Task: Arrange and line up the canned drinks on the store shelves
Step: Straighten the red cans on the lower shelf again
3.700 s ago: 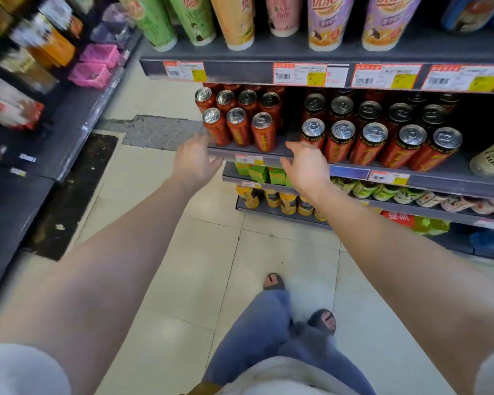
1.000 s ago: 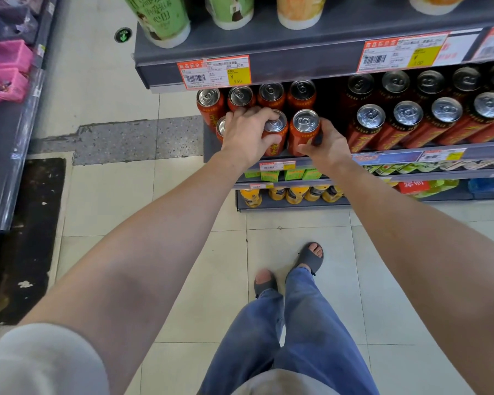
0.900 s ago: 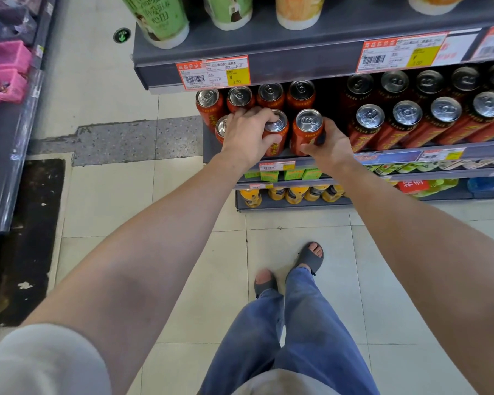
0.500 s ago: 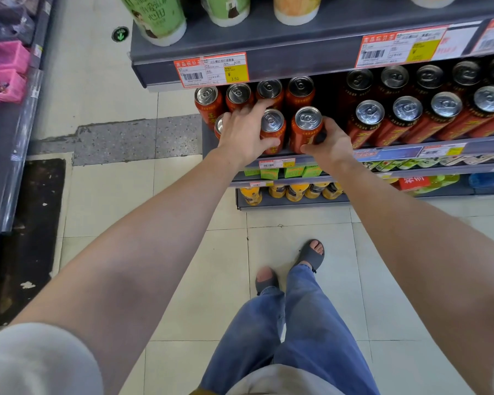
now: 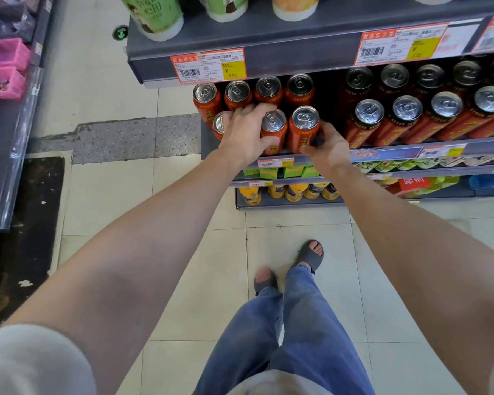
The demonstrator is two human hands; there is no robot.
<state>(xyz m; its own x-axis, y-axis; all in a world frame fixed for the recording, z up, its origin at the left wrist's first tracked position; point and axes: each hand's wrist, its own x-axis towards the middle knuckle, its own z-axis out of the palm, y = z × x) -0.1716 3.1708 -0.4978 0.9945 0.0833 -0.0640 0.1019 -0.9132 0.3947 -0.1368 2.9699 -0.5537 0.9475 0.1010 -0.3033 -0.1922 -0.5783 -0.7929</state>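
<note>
At twelve o'clock, on the shelf (image 5: pixel 207 151) front, the right hand (image 5: pixel 330 146) wraps the end orange can (image 5: pixel 303 132), thumb at its base. Just beside it at nine o'clock, the left hand (image 5: pixel 246 135) clasps a second can (image 5: pixel 273 129), thumb in front, fingers behind. Four more cans (image 5: pixel 268 91) stand behind at twelve; a darker batch (image 5: pixel 407 109) stands at three.

Orange cans (image 5: pixel 268 91), silver tops, upright on grey shelf (image 5: pixel 207 146): 4 in back row, 3 in front. Left front can (image 5: pixel 218 124) partly hidden. Middle front can (image 5: pixel 273 124) gripped by left hand (image 5: pixel 246 135). Right front can (image 5: pixel 304 129) gripped by right hand (image 5: pixel 330 149). Darker red cans (image 5: pixel 405 115) stand apart, rightward.
</note>
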